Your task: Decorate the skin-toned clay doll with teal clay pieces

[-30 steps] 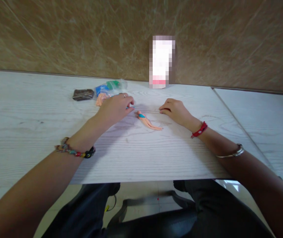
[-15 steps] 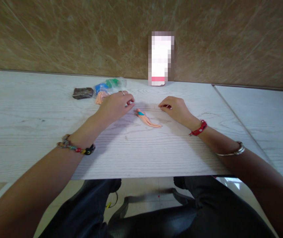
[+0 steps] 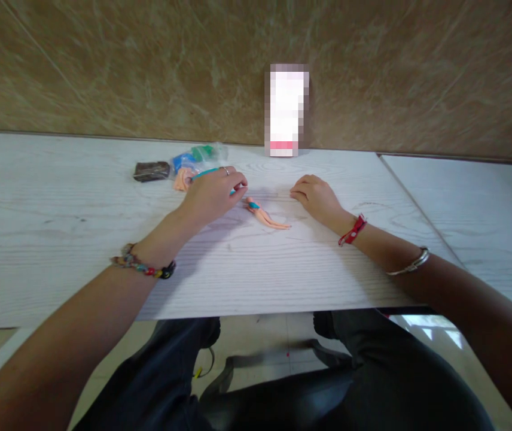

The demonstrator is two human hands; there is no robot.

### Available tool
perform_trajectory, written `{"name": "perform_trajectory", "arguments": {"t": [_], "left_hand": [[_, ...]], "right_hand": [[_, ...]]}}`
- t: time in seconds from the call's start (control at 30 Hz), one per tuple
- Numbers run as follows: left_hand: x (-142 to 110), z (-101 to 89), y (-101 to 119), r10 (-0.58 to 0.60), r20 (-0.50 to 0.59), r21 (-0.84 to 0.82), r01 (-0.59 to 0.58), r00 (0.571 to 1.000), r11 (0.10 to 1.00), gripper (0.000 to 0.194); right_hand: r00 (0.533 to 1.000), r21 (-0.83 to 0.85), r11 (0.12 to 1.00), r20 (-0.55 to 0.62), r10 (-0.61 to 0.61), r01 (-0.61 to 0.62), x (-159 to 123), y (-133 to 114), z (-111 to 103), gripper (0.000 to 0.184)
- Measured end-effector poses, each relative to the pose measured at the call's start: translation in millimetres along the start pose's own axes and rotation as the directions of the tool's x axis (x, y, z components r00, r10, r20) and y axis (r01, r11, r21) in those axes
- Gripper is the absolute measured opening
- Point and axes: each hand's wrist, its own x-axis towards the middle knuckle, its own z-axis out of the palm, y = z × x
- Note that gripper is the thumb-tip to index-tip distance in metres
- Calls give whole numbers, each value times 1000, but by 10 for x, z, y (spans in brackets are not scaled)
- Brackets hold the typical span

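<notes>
My left hand [image 3: 215,193] is closed, palm down, above the table left of a small clay figure. A thin teal strip, perhaps a stick [image 3: 205,173], shows behind its knuckles, and the same teal appears between thumb and fingers. The clay figure [image 3: 265,216] is peach, with a teal patch near its head and long, thin legs. It lies on the tabletop between my hands, touched by neither. To its upper right, my right hand [image 3: 314,194] has thumb and fingertips pinched together; whatever they hold, if anything, is hidden.
Beside my left hand lie a peach clay packet [image 3: 183,179], a blue clay packet [image 3: 183,160], a green clay packet [image 3: 203,153] and a wrapped dark brown block [image 3: 151,171]. A blurred phone-like screen [image 3: 286,111] leans on the wall behind the white table [image 3: 256,281].
Teal now shows at my left hand, where none was visible before. The gap between my right thumb and fingers has closed. The clay figure stays in place.
</notes>
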Motion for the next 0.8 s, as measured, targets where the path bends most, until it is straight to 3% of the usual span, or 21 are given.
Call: {"name": "perform_trajectory", "arguments": {"t": [0.23, 0.4, 0.5, 0.67, 0.8], "left_hand": [[-12, -16, 44, 47, -34, -7, -47, 998, 999, 23], [-5, 9, 21, 53, -24, -53, -54, 998, 997, 22], [-1, 24, -3, 73, -19, -97, -75, 997, 992, 21], [16, 49, -55, 4, -59, -217, -17, 998, 976, 20], [37, 80, -114, -78, -63, -316, 54, 995, 947, 20]], "right_hand": [[999, 147, 989, -22, -28, 31, -165, 56, -139, 9], [992, 113, 987, 49, -120, 114, -191, 22, -189, 15], [995, 56, 994, 38, -97, 95, -207, 28, -195, 21], [990, 42, 991, 45, -131, 129, -184, 65, -179, 19], [996, 33, 996, 22, -86, 85, -171, 102, -171, 16]]}}
